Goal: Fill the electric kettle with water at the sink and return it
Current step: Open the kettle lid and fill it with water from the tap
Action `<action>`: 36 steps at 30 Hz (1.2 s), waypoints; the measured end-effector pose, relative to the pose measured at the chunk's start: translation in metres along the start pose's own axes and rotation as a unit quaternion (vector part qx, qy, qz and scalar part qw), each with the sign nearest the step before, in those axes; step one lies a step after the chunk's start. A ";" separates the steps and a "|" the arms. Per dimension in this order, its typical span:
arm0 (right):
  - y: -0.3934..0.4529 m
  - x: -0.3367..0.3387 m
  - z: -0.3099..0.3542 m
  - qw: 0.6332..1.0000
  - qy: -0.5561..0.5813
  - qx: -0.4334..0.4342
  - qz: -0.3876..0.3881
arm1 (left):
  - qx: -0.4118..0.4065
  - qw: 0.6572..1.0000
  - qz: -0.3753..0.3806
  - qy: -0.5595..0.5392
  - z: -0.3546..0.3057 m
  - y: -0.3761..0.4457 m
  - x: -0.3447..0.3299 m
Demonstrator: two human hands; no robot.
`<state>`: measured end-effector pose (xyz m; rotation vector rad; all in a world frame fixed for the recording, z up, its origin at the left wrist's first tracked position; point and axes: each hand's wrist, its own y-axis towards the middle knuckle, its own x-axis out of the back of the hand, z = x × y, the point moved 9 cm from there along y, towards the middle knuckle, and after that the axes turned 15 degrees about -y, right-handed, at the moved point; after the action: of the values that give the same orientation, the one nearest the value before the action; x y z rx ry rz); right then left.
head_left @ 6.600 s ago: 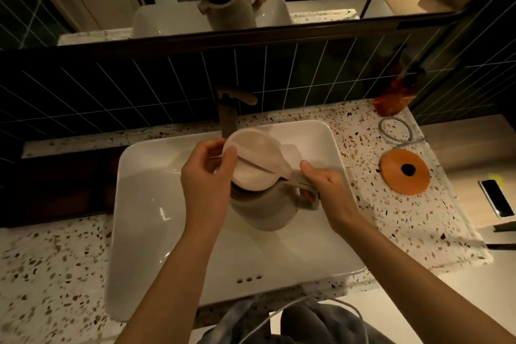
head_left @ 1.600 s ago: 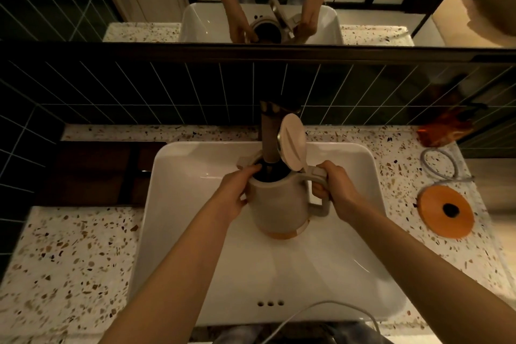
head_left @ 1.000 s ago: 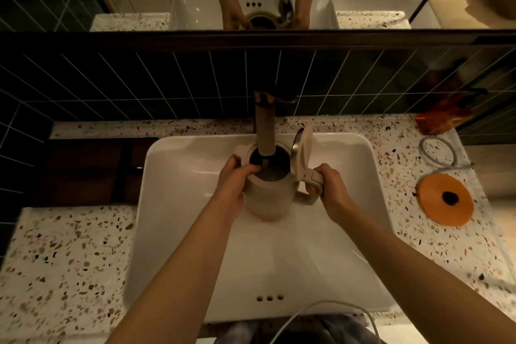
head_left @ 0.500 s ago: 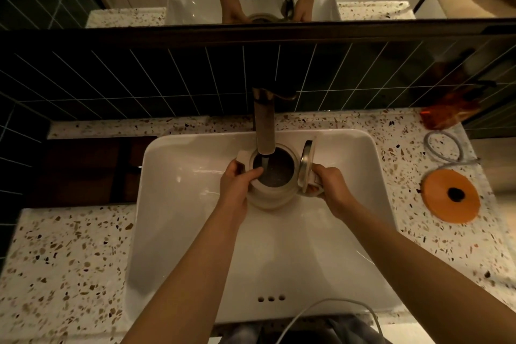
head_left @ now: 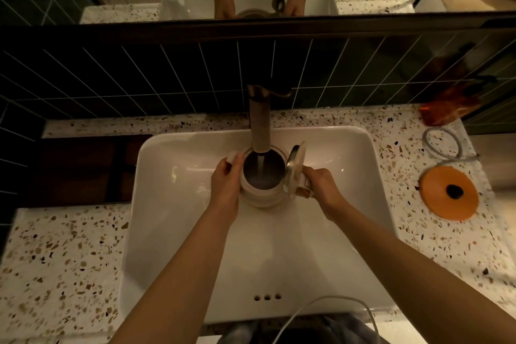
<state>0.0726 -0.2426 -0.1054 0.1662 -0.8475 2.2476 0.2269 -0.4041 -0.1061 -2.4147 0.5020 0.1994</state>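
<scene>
A pale beige electric kettle (head_left: 262, 198) stands upright in the white sink basin (head_left: 363, 204), directly under the faucet spout (head_left: 260, 123). Its hinged lid (head_left: 294, 172) is flipped up on the right side. A thin stream of water falls from the spout into the kettle's dark opening. My left hand (head_left: 226, 184) grips the kettle's left side near the spout lip. My right hand (head_left: 321, 186) is closed on the handle at the right. The kettle's round orange base (head_left: 449, 194) lies on the counter to the right of the sink.
The terrazzo counter (head_left: 61, 260) surrounds the basin. A grey power cord (head_left: 442, 144) is coiled behind the orange base. An orange-red packet (head_left: 446, 109) lies at the back right corner. Dark tiles and a mirror rise behind the faucet. A white cable (head_left: 321, 304) hangs at the front.
The kettle was lowered and shifted until it stands upright under the spout, its lid swung open to the right. Water now runs into it. Both hands stay on the kettle.
</scene>
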 end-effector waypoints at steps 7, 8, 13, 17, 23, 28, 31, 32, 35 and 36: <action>0.005 -0.001 0.004 0.999 -0.036 0.026 0.004 | -0.069 0.996 0.013 0.060 -0.013 -0.005 0.002; 0.006 0.000 0.004 0.999 -0.038 0.022 0.003 | -0.072 0.995 0.011 0.061 -0.014 -0.005 0.001; 0.009 -0.001 0.001 0.999 -0.035 0.002 0.012 | -0.060 0.997 -0.008 0.055 -0.014 0.001 0.000; 0.010 -0.003 0.001 0.999 -0.029 -0.021 0.020 | -0.054 0.997 -0.013 0.044 -0.016 0.003 -0.002; 0.009 -0.003 0.003 0.999 -0.016 -0.019 0.025 | -0.064 0.997 -0.005 0.052 -0.014 0.004 -0.001; 0.005 -0.003 0.007 0.999 -0.015 -0.003 0.038 | -0.082 0.995 -0.007 0.064 -0.018 0.008 -0.003; 0.001 -0.002 0.006 0.999 -0.001 0.015 0.051 | -0.102 0.992 -0.013 0.077 -0.021 0.007 -0.004; -0.001 -0.001 0.005 0.998 0.004 0.023 0.056 | -0.110 0.990 -0.017 0.085 -0.022 0.007 -0.004; -0.007 0.001 0.006 0.996 0.010 0.063 0.057 | -0.123 0.987 -0.032 0.098 -0.024 0.008 -0.003; -0.009 0.001 0.007 0.995 0.004 0.080 0.051 | -0.124 0.987 -0.035 0.099 -0.026 0.008 -0.002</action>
<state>0.0766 -0.2415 -0.0948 0.1925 -0.6847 2.4103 0.2216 -0.4255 -0.0906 -2.7081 0.5047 -0.0095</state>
